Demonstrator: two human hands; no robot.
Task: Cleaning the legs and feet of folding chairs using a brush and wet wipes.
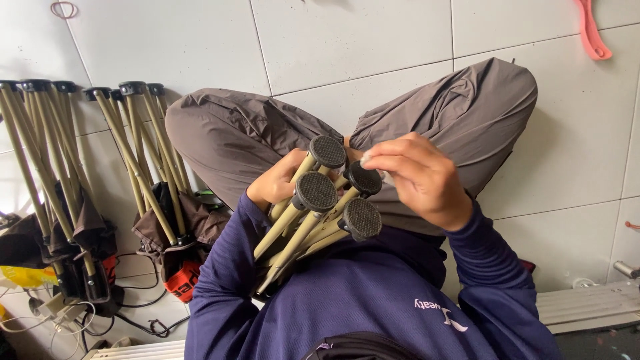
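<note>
I look straight down at my lap, knees in brown trousers spread over white floor tiles. A folded bundle of tan metal legs with round black rubber feet points up toward the camera. My left hand wraps around the legs just under the feet. My right hand pinches the rim of one black foot cap with its fingertips. Other caps, such as the nearest one, stand free beside it.
Two more folded frames with tan legs and dark fabric lean on the floor at the left, another bundle further left. Black cables and a white power strip lie at bottom left. A pink tool lies at top right.
</note>
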